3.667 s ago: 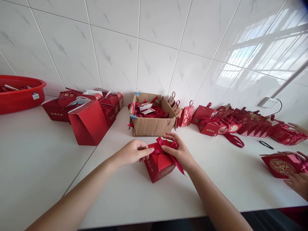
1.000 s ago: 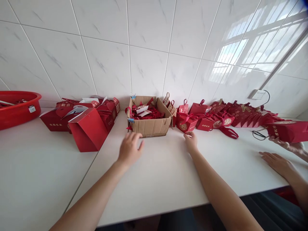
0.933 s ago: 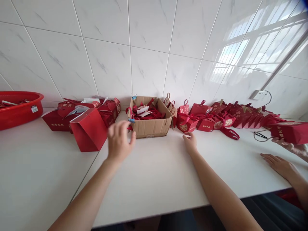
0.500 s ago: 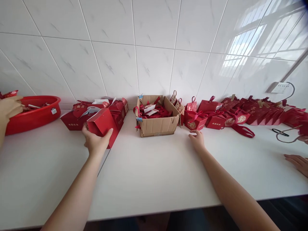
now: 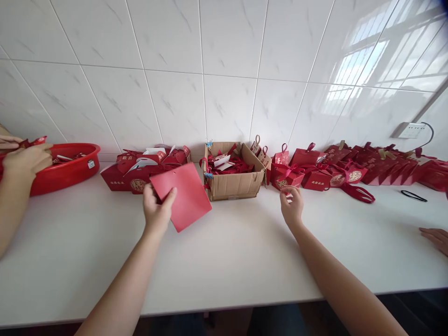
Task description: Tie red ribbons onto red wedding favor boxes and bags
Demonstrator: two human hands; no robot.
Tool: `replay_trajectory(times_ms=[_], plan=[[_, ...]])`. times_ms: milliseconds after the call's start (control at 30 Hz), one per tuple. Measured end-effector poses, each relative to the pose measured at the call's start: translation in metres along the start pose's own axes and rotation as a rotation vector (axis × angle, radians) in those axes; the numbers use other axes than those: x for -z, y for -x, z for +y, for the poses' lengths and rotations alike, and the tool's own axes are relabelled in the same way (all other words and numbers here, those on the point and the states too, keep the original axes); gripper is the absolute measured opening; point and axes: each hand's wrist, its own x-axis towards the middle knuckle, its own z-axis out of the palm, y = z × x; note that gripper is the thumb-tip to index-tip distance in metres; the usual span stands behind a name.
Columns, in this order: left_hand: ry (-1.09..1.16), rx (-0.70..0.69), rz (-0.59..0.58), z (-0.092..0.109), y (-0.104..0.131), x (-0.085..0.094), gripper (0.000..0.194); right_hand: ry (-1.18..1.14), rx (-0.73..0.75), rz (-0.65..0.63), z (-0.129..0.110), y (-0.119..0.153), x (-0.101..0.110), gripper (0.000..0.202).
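Note:
My left hand holds a plain red box up off the white table, its thumb across the near face, which has a small hole near the top. Over the table at right, my right hand has its fingers curled close together just in front of a red gift box with a ribbon bow; whether something small is between them is hidden. A cardboard box full of red ribbons and white tags stands between my hands, near the wall. Red gift boxes with gold print stand behind my left hand.
Another person's hands are over a red basin at far left. More red gift bags line the wall at right, near a black loop. Another hand rests at the right edge.
My left hand has moved right with the red box, now away from the group of boxes and turned flat face toward me. My right hand's fingers have curled. The view has shifted slightly left.

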Motion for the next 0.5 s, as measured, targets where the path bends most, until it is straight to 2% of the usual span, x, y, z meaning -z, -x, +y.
replay_trajectory(times_ms=[100,200,367,433,500], plan=[[0.052,0.021,-0.103,0.0,0.012,-0.013,0.048,-0.077,0.192,-0.018,-0.028,0.017,-0.002,0.006],[0.088,0.036,-0.157,0.002,0.022,-0.02,0.048,-0.143,0.34,-0.14,-0.052,0.038,-0.007,0.014],[0.102,0.018,-0.187,0.013,0.027,-0.02,0.059,-0.207,0.502,-0.343,-0.066,0.058,-0.014,0.026],[0.099,-0.061,-0.122,0.019,0.024,-0.016,0.067,-0.222,0.54,-0.366,-0.063,0.058,-0.015,0.029],[0.097,-0.257,0.036,0.027,0.019,-0.009,0.073,-0.23,0.557,-0.357,-0.058,0.056,-0.016,0.031]])
